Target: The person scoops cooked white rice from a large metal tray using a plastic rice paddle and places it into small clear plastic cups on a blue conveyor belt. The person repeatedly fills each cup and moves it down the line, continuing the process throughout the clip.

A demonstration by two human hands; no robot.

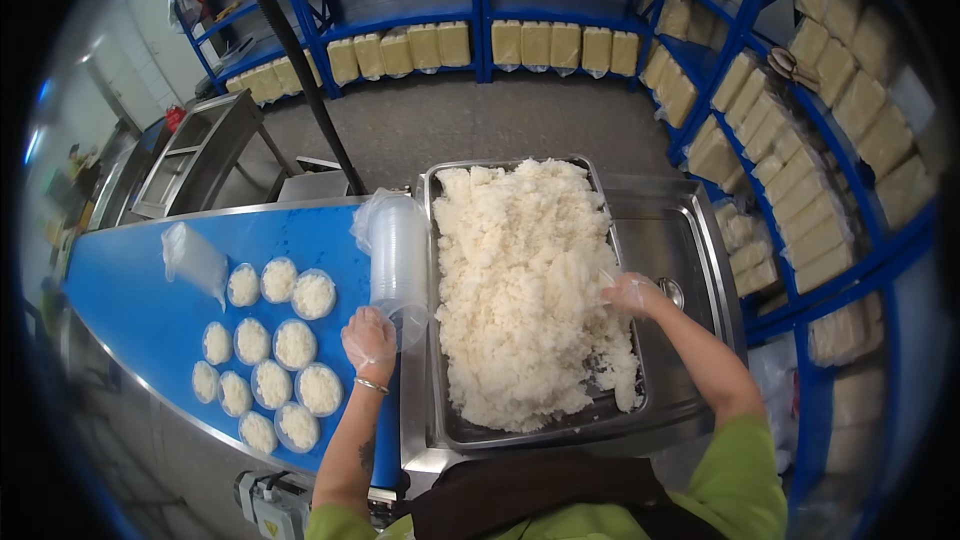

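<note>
My left hand point(369, 341), in a clear plastic glove, grips the rim of a clear plastic bowl point(410, 324) at the near end of a bagged stack of such bowls point(396, 259). My right hand point(632, 294), also gloved, is at the right side of a large heap of cooked white rice point(525, 277). Its fingers are partly hidden against the rice, and whether they hold a utensil is unclear. The rice fills most of a deep metal tray point(536, 441). Several rice-filled bowls point(274, 382) stand on a blue conveyor belt point(142, 270) to the left.
Under the tray is a stainless steel worktop point(660, 240); a metal spoon or ladle point(671, 291) lies there beside my right wrist. A plastic bag point(193, 259) sits on the belt. Blue shelves point(481, 15) carry wrapped pale blocks point(551, 45). A black hose point(300, 60) hangs beyond the belt.
</note>
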